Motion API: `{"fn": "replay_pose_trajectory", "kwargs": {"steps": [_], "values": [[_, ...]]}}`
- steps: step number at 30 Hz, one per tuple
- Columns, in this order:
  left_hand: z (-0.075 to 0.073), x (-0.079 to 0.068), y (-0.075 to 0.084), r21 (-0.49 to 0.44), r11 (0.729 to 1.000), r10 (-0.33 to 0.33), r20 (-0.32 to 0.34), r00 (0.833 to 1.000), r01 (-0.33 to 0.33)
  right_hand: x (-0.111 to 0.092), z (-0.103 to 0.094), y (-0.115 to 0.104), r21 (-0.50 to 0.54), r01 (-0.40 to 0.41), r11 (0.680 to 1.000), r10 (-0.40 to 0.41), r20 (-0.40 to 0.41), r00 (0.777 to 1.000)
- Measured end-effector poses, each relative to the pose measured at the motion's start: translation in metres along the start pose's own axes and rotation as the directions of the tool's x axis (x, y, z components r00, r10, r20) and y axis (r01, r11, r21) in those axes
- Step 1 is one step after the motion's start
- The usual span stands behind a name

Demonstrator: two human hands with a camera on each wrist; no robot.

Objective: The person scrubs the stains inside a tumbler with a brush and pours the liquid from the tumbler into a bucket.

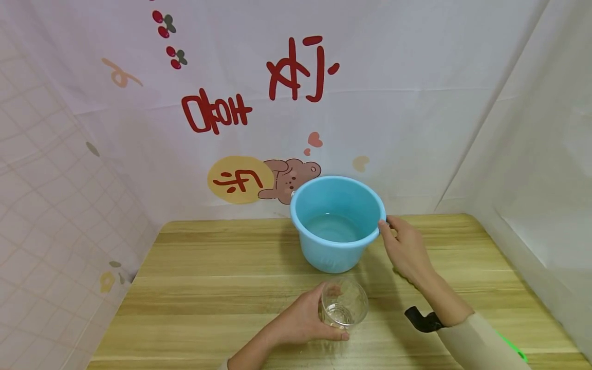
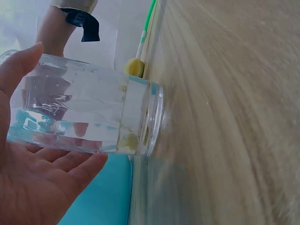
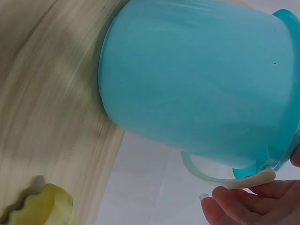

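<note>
A light blue bucket point(image 1: 329, 257) with some water point(image 1: 330, 228) in it stands toward the back of the wooden table. My right hand point(image 1: 407, 252) holds its right rim, thumb on top and fingers underneath, beside the pale handle point(image 3: 255, 180) in the right wrist view. In front of the bucket, my left hand point(image 1: 298, 319) grips a clear, round jar point(image 2: 89, 105) from its left side, thumb and fingers spread around it. The jar is upright and open at the top, its base at the tabletop.
A yellow sponge head point(image 2: 134, 68) on a white and green stick lies to the right; my right arm mostly covers it in the head view, where the green handle point(image 1: 515, 347) shows. A black strap point(image 1: 423, 319) hangs at my right wrist. Printed cloth encloses the table point(image 1: 208, 288).
</note>
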State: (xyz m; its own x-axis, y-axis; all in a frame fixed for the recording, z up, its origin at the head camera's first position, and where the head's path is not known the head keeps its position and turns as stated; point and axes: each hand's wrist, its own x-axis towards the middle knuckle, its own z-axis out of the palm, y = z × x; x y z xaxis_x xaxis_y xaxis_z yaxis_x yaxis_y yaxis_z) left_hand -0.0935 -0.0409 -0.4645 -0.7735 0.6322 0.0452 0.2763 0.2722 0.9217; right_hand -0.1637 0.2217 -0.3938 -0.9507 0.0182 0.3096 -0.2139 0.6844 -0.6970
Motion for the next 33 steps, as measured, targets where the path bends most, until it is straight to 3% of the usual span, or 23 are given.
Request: {"fn": "replay_pose_trajectory", "kwargs": {"steps": [12, 17, 24, 33], "values": [[0.002, 0.001, 0.001, 0.043, 0.999, 0.008, -0.015, 1.0, -0.007, -0.002, 0.001, 0.004, 0.033, 0.042, 0.999, -0.041, -0.018, 0.999], [-0.001, -0.001, -0.001, 0.057, 0.998, -0.022, -0.02, 1.0, 0.023, -0.002, 0.003, 0.007, 0.05, 0.032, 0.998, -0.031, -0.012, 0.999], [-0.005, -0.004, -0.001, 0.0, 1.0, -0.026, -0.023, 0.999, 0.026, -0.002, 0.002, 0.006, 0.083, -0.001, 0.997, -0.001, 0.024, 1.0], [-0.011, -0.009, -0.001, 0.042, 0.999, -0.014, -0.067, 0.998, 0.016, 0.0, 0.0, 0.004, 0.084, -0.005, 0.996, 0.002, 0.034, 0.999]]}}
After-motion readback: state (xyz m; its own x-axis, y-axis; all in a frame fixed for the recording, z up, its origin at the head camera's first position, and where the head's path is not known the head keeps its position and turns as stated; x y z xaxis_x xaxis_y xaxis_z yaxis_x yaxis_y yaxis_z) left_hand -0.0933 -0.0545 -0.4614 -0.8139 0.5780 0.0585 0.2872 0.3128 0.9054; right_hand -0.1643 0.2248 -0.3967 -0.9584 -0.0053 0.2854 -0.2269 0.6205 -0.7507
